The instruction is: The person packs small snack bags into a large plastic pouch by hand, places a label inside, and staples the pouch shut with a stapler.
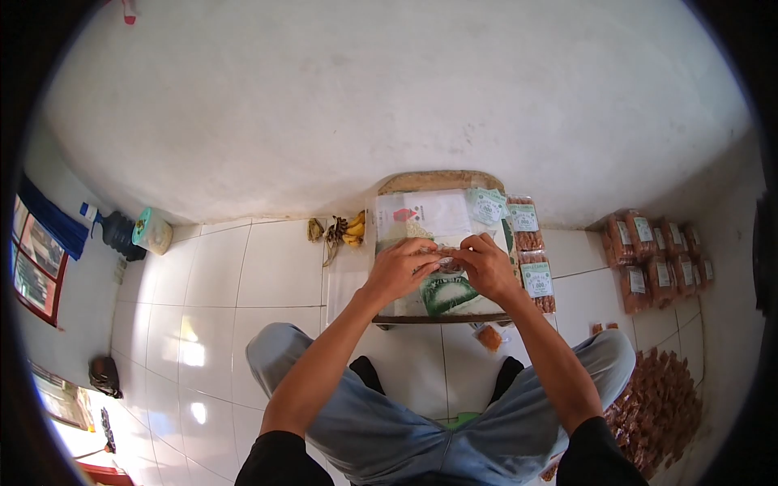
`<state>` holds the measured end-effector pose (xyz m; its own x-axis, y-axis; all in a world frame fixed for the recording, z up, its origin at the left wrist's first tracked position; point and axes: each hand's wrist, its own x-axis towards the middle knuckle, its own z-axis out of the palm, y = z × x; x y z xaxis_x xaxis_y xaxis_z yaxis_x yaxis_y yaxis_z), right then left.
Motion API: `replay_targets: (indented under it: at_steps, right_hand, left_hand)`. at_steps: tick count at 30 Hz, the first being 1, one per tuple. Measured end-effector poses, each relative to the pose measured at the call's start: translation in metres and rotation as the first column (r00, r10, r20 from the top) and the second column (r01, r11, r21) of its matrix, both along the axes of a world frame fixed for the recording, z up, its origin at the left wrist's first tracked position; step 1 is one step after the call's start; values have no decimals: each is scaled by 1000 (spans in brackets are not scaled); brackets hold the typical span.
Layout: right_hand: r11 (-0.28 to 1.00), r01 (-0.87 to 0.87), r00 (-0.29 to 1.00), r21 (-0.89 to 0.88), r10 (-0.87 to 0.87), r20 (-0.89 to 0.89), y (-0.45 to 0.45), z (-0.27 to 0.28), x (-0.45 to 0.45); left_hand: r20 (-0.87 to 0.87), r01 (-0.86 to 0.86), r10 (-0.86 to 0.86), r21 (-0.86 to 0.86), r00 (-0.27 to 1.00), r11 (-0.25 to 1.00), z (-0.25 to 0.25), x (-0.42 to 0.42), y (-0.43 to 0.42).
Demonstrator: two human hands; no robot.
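Over a low wooden table (442, 180), both of my hands pinch a small packet (447, 261) that looks like clear plastic with something brown in it. My left hand (403, 269) is closed on its left end, and my right hand (488, 267) on its right end. My fingers cover much of the packet. Beneath them the tabletop is covered by a printed sack (448, 295) with green and white markings. A stack of printed paper labels (488, 206) lies at the table's back right corner.
Labelled packs of brown pieces (535, 275) stand along the table's right side. More filled packs (660, 255) are stacked by the right wall. A heap of small brown packets (656, 409) covers the floor at right. Bananas (354, 229) lie left of the table.
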<state>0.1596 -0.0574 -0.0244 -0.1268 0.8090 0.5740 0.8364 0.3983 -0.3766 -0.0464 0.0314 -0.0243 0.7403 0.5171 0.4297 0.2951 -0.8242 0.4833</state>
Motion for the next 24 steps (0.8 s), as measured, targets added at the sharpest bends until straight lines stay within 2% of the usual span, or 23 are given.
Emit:
replay_targets:
  at_steps: [2,3,5,6,8,12,14,15,17,19,24]
  right_hand:
    - [999,38,997,5,-37,-63,-3,-4,-1]
    - [999,38,997,4,-37,-62,-2,-10,-1]
    - [994,45,965,-100,-69,-253,-1,-21,1]
    - [994,45,965,-101,-69,-252,-2,-17,-1]
    - [941,52,884,-334,-199,-422,-6,-8,-3]
    - [951,44,872,-307,-187,-453,-8,-11,-4]
    - [986,135,973,-94,-150,-175,-14,-9,-9]
    - [986,135,973,-94,-149,-175,-16,-7,-9]
    - [992,121,981,29,-124,146,-20,-3,-10]
    - [993,88,981,81,-101,165,-20,-10,-10]
    - [984,37,979,177,-70,189,-23,0,-23]
  left_hand:
    - [2,2,-2,-12,1000,1000,-4,1,-2]
    - [57,-12,12,5,998,1000,-6,2,-3]
    - [112,-28,25,19,993,999,-11,4,-5]
    - [119,-62,63,-12,991,998,-13,5,-7]
    - [124,-93,98,-47,987,995,-18,7,-8]
    - [91,-140,153,-135,984,981,-21,12,-9]
    - [77,-168,182,-165,980,972,-23,14,-8]
    - [45,-197,208,-172,977,965,-22,15,-8]
    - [13,-229,235,-178,972,957,-22,15,-8]
    - [-52,-306,303,-242,952,921,-21,16,-10]
    - [-146,-360,329,-354,933,863,-21,18,-10]
